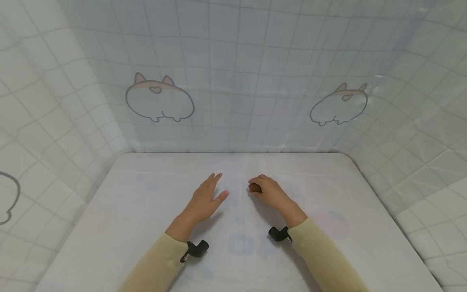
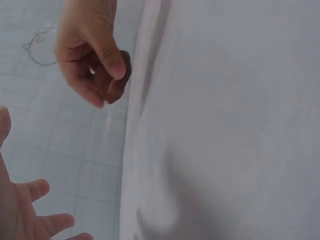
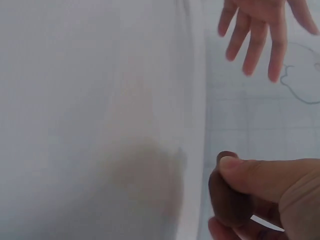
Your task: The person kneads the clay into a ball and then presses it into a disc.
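Note:
Between the thumb and curled fingers of my right hand (image 1: 273, 194) is a small brown lump (image 1: 254, 187). In the right wrist view, the lump (image 3: 227, 200) looks smooth and rounded, narrower at its upper end, where the thumb presses on it. The left wrist view shows its darker edge (image 2: 126, 65) past the thumb; the fingers hide part of it. My left hand (image 1: 202, 202) is held over the table to the left of the lump, fingers extended and thumb apart, with nothing in it.
A pale cloth with faint coloured prints covers the table (image 1: 146, 227). Grid-patterned curtains (image 1: 251, 81) with corgi drawings hang behind it and at both sides. A black wrist device (image 1: 198, 248) sits at the left cuff, another (image 1: 278, 233) at the right.

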Demonstrator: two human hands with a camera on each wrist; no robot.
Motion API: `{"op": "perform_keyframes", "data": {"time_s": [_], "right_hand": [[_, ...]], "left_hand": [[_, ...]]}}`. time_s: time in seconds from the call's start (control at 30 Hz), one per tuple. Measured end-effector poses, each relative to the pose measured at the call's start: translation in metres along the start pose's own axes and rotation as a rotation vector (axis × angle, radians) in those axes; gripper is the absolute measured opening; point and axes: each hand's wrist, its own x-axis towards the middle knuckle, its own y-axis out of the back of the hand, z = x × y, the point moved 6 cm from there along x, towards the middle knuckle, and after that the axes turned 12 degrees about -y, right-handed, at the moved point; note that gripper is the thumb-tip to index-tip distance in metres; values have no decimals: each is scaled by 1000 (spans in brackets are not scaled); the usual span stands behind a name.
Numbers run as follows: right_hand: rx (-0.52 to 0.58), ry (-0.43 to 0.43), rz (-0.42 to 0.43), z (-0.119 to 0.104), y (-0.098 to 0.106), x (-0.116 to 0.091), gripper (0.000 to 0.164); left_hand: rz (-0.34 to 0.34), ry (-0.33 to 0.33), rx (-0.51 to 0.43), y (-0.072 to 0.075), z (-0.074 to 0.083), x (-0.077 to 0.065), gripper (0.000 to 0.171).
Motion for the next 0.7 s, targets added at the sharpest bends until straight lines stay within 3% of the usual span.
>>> {"op": "perform_keyframes", "data": {"time_s": [0.23, 0.5, 0.7], "right_hand": [[139, 72, 83, -16, 10, -10, 39], [320, 172, 212, -34, 17, -20, 41], [472, 188, 294, -40, 16, -25, 43]], "left_hand": [[22, -2, -107, -10, 8, 5, 69], [110, -33, -292, -22, 15, 15, 63], [194, 1, -455, -26, 23, 19, 66]]}}
